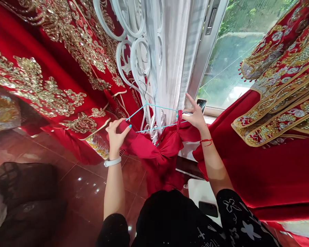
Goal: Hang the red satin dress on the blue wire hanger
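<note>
A thin light-blue wire hanger [154, 118] hangs by its hook from a white scrollwork rail [136, 58]. Plain red satin cloth [157, 147] drapes from it. My left hand [116, 134] pinches the red cloth at the hanger's left end, fingers closed. My right hand [195, 115] grips the hanger's right end together with a strap of the red cloth, its index finger raised. A white band circles my left wrist and a red string my right wrist.
Red garments with gold embroidery hang at left [48, 68] and right [280, 85]. A white sheer curtain [175, 51] and a window frame [208, 37] stand behind. A dark chair [23, 195] sits at lower left on the red tiled floor. A phone [208, 208] lies on a white surface below.
</note>
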{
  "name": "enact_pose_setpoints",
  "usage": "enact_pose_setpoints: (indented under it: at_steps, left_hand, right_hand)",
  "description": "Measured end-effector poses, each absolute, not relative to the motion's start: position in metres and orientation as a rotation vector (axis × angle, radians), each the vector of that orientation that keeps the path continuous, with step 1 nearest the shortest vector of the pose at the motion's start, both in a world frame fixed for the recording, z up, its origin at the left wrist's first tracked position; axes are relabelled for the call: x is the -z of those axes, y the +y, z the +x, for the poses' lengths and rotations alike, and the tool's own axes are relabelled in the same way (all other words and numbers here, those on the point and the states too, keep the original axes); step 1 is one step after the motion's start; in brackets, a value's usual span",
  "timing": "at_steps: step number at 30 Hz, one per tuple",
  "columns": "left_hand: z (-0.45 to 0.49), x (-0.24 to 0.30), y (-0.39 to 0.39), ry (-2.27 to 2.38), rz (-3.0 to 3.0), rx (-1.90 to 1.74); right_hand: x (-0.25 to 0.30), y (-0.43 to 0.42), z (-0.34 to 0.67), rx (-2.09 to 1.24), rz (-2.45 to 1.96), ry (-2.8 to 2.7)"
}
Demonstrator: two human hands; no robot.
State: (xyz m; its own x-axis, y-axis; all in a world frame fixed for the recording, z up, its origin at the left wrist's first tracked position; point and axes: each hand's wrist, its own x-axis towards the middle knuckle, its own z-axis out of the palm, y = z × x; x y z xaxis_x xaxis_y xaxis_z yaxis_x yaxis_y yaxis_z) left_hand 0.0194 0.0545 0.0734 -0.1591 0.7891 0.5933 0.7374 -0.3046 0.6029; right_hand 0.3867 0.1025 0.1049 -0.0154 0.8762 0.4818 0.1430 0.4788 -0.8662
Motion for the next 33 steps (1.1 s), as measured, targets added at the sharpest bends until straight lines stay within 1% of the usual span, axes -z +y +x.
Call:
enact_pose_setpoints:
  at_steps: [5, 9, 14, 19, 24, 29, 33]
  left_hand:
    - [0.017, -0.073, 0.053, 1.813, 1.984, -1.520]
    - [0.016, -0.073, 0.054, 1.809, 1.984, -1.511]
    - [0.017, -0.071, 0.057, 1.830, 1.980, -1.524]
    - [0.016, -0.070, 0.058, 1.836, 1.975, -1.536]
    - [0.012, -0.070, 0.058, 1.830, 1.981, -1.554]
    - [0.016, -0.070, 0.061, 1.861, 1.996, -1.553]
    - [0.019, -0.069, 0.062, 1.842, 1.993, -1.547]
  right_hand:
    - [-0.100, 0.099, 0.388, -0.635, -0.993, -1.626]
    - [-0.087, 0.086, 0.415, -0.485, -1.078, -1.606]
    - [-0.059, 0.070, 0.447, -0.483, -1.114, -1.728]
    - [-0.045, 0.064, 0.446, -0.258, -1.295, -1.967]
    - [-0.061, 0.072, 0.452, -0.058, -1.487, -1.955]
    - [-0.099, 0.093, 0.459, 0.072, -1.377, -2.072]
    - [-0.125, 0.111, 0.454, 0.087, -1.237, -2.185]
